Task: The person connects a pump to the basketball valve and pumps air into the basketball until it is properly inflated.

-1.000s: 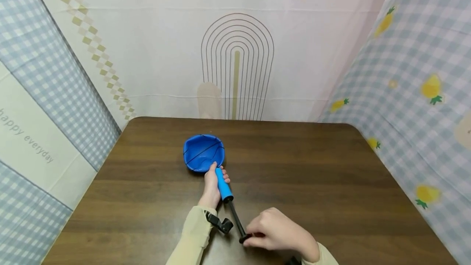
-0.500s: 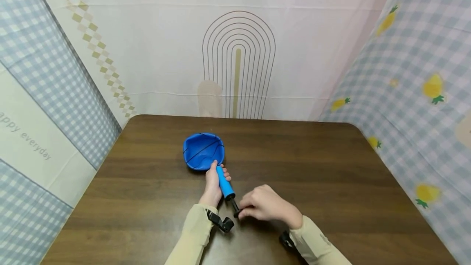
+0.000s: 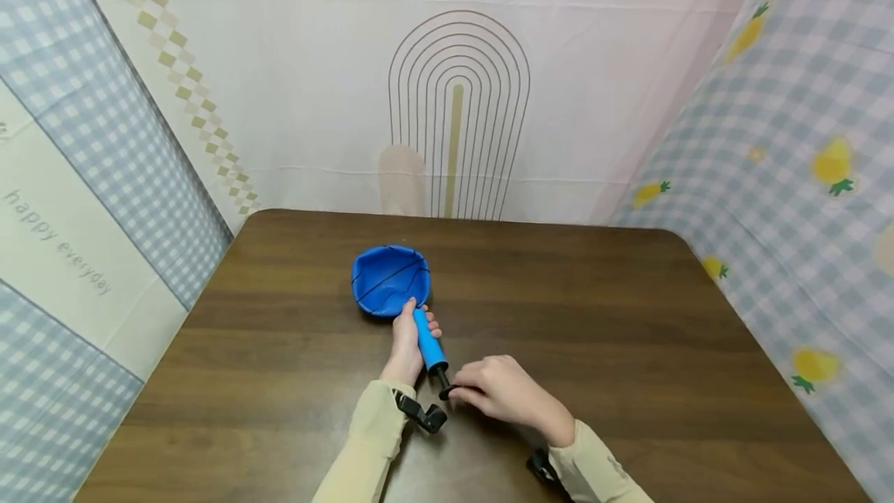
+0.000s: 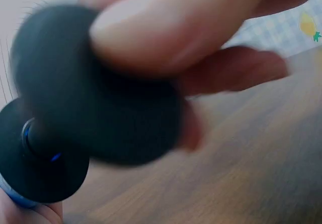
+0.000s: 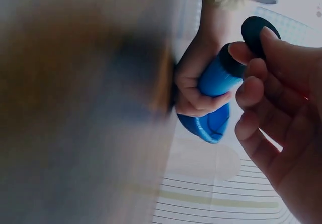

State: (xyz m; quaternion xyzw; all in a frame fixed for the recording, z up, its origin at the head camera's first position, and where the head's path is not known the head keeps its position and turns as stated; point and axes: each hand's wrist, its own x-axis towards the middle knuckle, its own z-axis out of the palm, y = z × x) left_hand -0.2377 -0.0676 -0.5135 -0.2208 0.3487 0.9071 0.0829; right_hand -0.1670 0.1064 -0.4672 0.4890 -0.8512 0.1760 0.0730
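A dented blue ball [image 3: 389, 278] with black lines sits on the table, its top sunken like a bowl. My left hand [image 3: 403, 346] grips the blue barrel of a hand pump [image 3: 430, 341], whose far end meets the near side of the ball. Between finger and thumb, my right hand [image 3: 506, 393] pinches the round black pump handle [image 3: 446, 393]. Only a short stretch of black rod shows between handle and barrel. In the left wrist view the handle [image 4: 60, 83] looms large under a thumb. The right wrist view has the left fingers [image 5: 204, 100] wrapped round the barrel.
The brown wooden table [image 3: 594, 317] extends on both sides of the hands. A white patterned cloth [image 3: 314, 99] hangs behind it, with checked cloths at left and right. Each wrist carries a black camera mount [image 3: 421, 412].
My right hand has pushed the pump handle forward toward the barrel, so the long exposed rod is now short. The left hand keeps its grip beside the ball, which looks the same.
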